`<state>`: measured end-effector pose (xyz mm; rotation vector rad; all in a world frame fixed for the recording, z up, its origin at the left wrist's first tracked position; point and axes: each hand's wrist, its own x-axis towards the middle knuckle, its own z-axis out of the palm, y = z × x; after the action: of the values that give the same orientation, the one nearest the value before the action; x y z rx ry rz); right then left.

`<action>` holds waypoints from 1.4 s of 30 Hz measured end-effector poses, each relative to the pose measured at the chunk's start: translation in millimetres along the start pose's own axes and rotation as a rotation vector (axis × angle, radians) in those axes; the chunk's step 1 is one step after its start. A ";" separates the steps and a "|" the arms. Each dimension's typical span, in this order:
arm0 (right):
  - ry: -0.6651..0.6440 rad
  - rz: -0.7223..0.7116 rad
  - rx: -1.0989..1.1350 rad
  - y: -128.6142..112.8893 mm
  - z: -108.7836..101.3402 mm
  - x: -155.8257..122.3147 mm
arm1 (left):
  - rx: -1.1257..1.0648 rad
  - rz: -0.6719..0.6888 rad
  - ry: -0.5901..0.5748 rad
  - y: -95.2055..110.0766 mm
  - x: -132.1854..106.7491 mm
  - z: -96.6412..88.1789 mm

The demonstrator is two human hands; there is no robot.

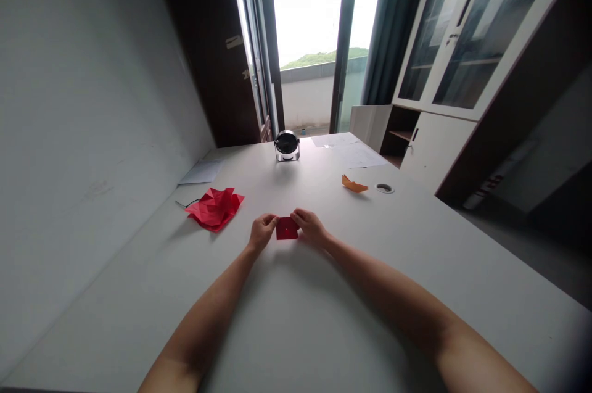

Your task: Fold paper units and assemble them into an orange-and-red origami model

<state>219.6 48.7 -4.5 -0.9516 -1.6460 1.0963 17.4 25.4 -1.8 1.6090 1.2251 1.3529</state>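
Note:
Between my two hands is a small, roughly square piece of folded red paper [287, 229], raised a little over the white table. My left hand [263, 230] pinches its upper left corner between thumb and fingers. On the opposite side, my right hand [309, 225] grips the upper right corner, with the thumb lying along the top edge. A tiny bright spot shows near the middle of the paper. To the left of my hands lies a larger crumpled, creased red paper [216, 209]. Farther right sits a folded orange paper boat [354, 184].
The white table [351, 282] runs along a wall at left. A round black fan-like device [287, 145] on a metal stand is at the back. White sheets [354, 152] lie back right, another [201, 171] back left. A cable hole [385, 188] is near the right edge.

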 end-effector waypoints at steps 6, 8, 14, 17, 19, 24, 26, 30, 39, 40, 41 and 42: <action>0.053 -0.008 0.145 -5.3 -4.0 1.6 | -0.134 -0.072 0.027 -0.6 1.3 0.4; -0.004 -0.017 0.203 -8.8 -5.5 1.1 | -0.186 -0.091 0.049 0.5 2.0 -0.1; -0.103 -0.026 0.266 -10.6 -2.5 -0.1 | -0.293 -0.142 0.035 4.2 1.1 -0.1; -0.098 -0.005 0.302 -8.9 -1.0 -0.5 | -0.302 -0.147 -0.011 2.5 0.7 1.0; -0.088 0.011 0.319 -7.2 -0.9 -0.5 | -0.299 -0.143 -0.037 -0.7 1.0 1.6; -0.034 0.021 0.283 0.2 -0.4 1.6 | -0.226 -0.112 -0.063 -9.7 2.4 2.4; -0.002 0.014 0.255 3.1 0.0 2.8 | -0.181 -0.086 -0.071 -11.2 2.4 2.3; 0.025 0.023 0.197 6.5 -0.1 4.8 | -0.100 -0.050 -0.077 -8.9 0.4 1.4; 0.066 -0.076 -0.239 -2.2 -0.6 -2.0 | -0.007 -0.003 0.046 5.8 -2.2 -0.7; 0.072 -0.089 -0.272 -3.8 -0.9 -3.2 | -0.039 0.001 0.053 6.8 -1.9 -0.1; 0.078 -0.099 -0.288 -5.1 -1.3 -4.1 | -0.074 0.002 0.051 7.4 -1.6 0.5; 0.083 -0.104 -0.291 -5.9 -1.6 -4.7 | -0.108 -0.003 0.040 8.0 -1.4 1.0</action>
<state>221.8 42.9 0.2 -1.0683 -1.7957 0.7502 20.2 21.6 4.8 1.5110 1.1565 1.4315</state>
